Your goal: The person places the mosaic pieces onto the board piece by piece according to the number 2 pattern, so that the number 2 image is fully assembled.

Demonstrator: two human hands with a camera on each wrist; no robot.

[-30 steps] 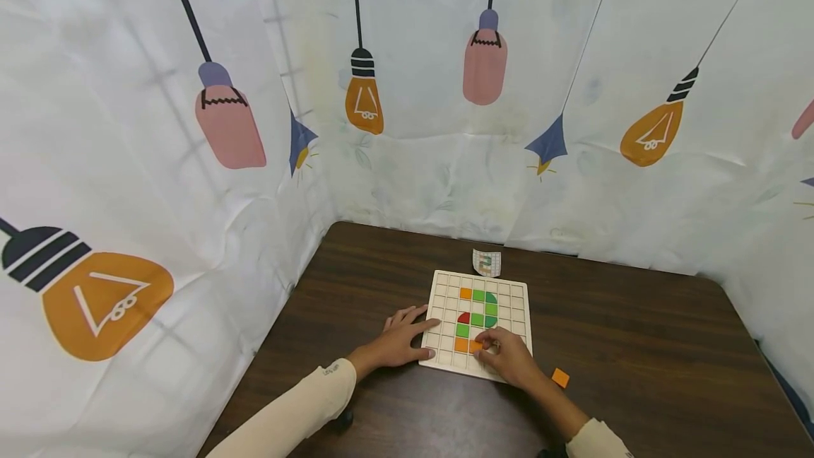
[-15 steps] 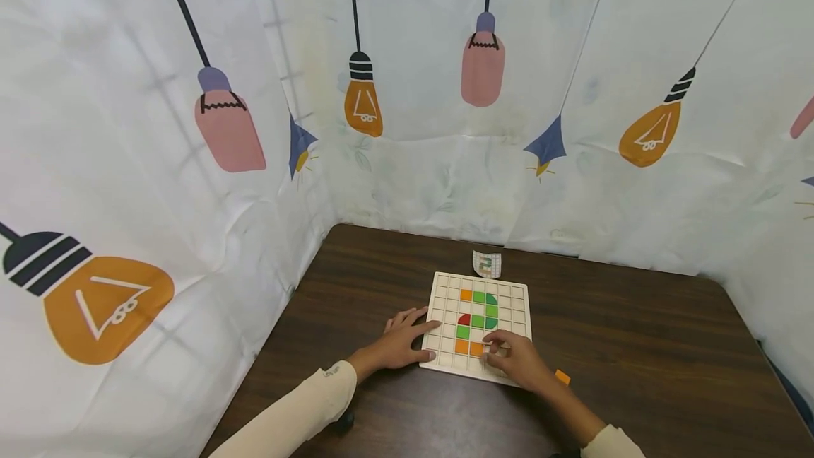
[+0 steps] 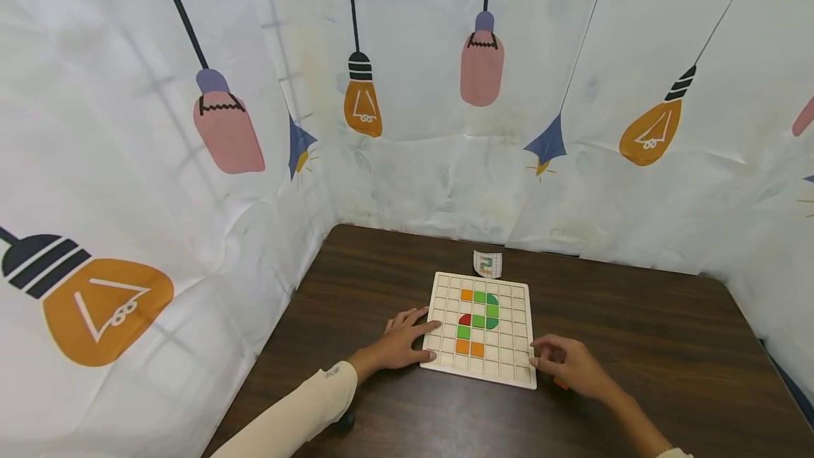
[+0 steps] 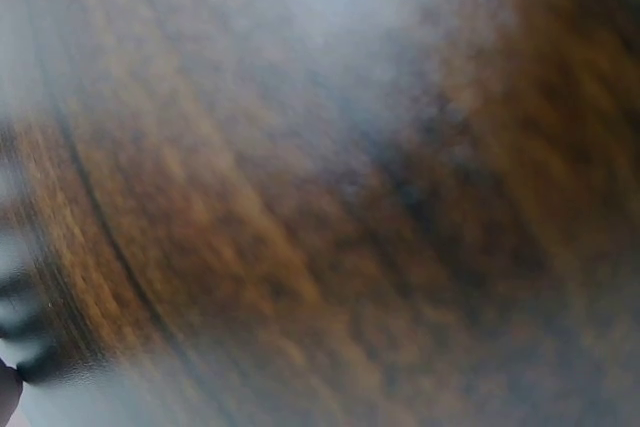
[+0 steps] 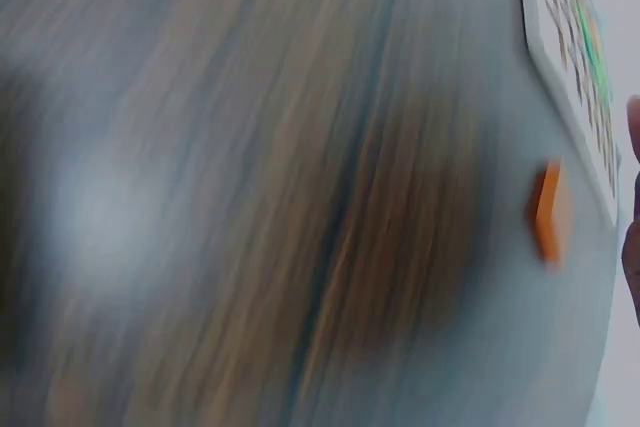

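A pale square grid board [image 3: 509, 370] lies on the table with green, orange and red tiles set in its cells. Two orange tiles [image 3: 470, 348] sit side by side in a lower row. My left hand [image 3: 400, 345] rests at the board's left edge, fingers spread, thumb and forefinger on the rim. Just off the right edge hovers my right hand [image 3: 572, 366], fingers loosely bent and holding nothing. Beneath it, mostly hidden in the head view, is a loose orange tile [image 5: 549, 212] on the table. The left wrist view shows mainly blurred tabletop.
A small paper card [image 3: 487, 264] printed with a coloured grid pattern lies behind the board. The dark wooden table [image 3: 668, 331] reaches back to a white curtain [image 3: 413, 175] printed with lamps. Something small and dark [image 3: 345, 421] sits beside the left forearm.
My right hand let go of the second orange tile, leaving it in the board's lower row, then moved right, off the board, over the loose orange tile. The left hand stayed put.
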